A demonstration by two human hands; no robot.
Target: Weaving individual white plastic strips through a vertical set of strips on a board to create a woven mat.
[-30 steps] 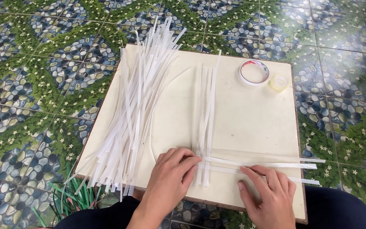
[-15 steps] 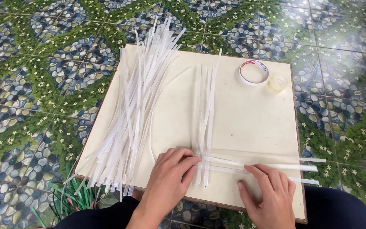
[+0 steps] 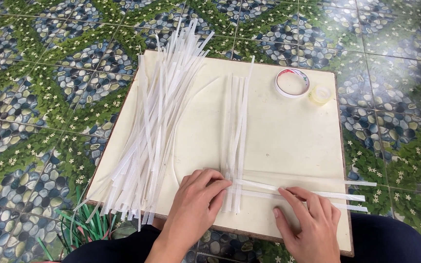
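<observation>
A person is sitting on a tiled floor [image 3: 35, 97] with a cream board [image 3: 278, 136] in front of the knees, and both bare hands are working on its near part. The left hand [image 3: 196, 202] is lying flat with the fingers stretched and close together, and its fingertips are pressing on the lower part of the upright white strips [image 3: 236, 131], a small group of strips that is lying side by side near the middle of the board. The right hand [image 3: 310, 219] is also lying palm down, fingers a little apart, and it is pressing on the crosswise white strips [image 3: 327, 194]; these strips are running from the upright group toward the right and are sticking out over the right edge of the board. Where the two groups are crossing, just between the hands, I cannot tell which strip is going over and which under. At the left side of the board a big loose pile of white strips [image 3: 157, 122] is lying at a slant, hanging over both the far and the near edge. In the far right corner a roll of tape [image 3: 292, 83] is lying flat, and a small clear tape roll [image 3: 320, 93] is lying just beside it. Some green strips [image 3: 81, 231] are lying on the floor near the left knee.
</observation>
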